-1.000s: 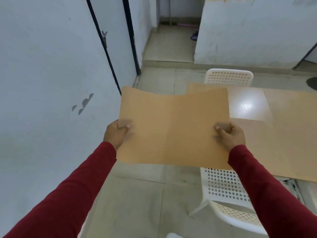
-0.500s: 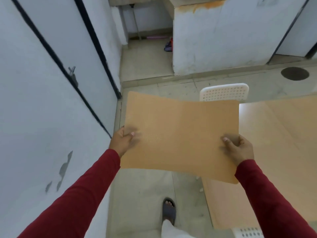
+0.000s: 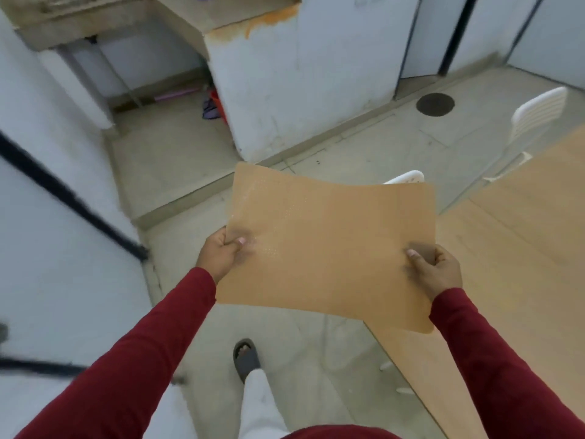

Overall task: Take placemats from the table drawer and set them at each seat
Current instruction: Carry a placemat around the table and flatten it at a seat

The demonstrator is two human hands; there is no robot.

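Note:
A tan rectangular placemat [image 3: 329, 245] is held flat in the air in front of me, over the floor and the left corner of the table. My left hand [image 3: 221, 253] pinches its left edge, thumb on top. Its right edge is gripped by my right hand [image 3: 435, 269]. The light wood table [image 3: 519, 264] fills the right side of the view. The table drawer is not in view.
One white perforated chair [image 3: 408, 178] peeks out behind the placemat at the table's end. Another white chair [image 3: 538, 115] stands at the table's far side. White walls close in on the left. My sandalled foot [image 3: 246, 359] is on the tiled floor below.
I have walked forward along the table's left end while the view swung right. The placemat stays held in both hands and now overlaps the table corner.

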